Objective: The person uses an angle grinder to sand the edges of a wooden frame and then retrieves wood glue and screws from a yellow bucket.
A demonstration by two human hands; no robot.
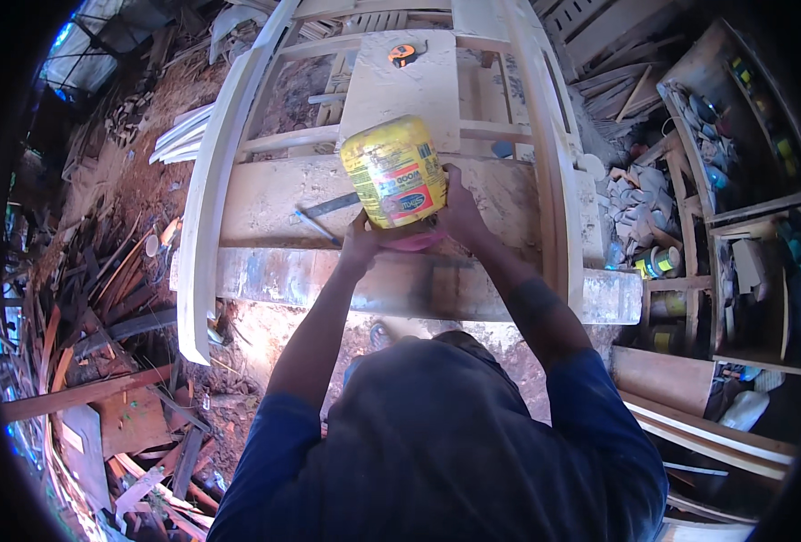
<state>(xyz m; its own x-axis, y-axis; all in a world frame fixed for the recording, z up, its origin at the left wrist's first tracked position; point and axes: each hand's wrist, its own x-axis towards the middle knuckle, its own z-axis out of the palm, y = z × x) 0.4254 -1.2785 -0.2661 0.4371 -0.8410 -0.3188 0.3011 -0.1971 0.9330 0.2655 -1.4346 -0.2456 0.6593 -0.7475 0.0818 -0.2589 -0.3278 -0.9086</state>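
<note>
Both of my hands grip a large yellow plastic container (391, 167), held tilted over the wooden bench. My left hand (360, 239) is closed on its lower left, and my right hand (455, 203) wraps round its lower right side. A pink item (414, 241) shows just under the container; I cannot make out what it is or whether I hold it. To the left lie a brush-like tool with a pale blue handle (319, 226) and a flat dark strip (328, 208). An orange and black tape measure (402, 54) lies on a pale board (373, 72) beyond.
Long timber pieces (206, 226) run along both bench sides, with a thick plank (283, 275) across the near edge. Scrap wood (121, 406) heaps on the left. On the right stand wooden shelves (717, 217) with cans (658, 262), sandpaper pieces (640, 199) and more boards.
</note>
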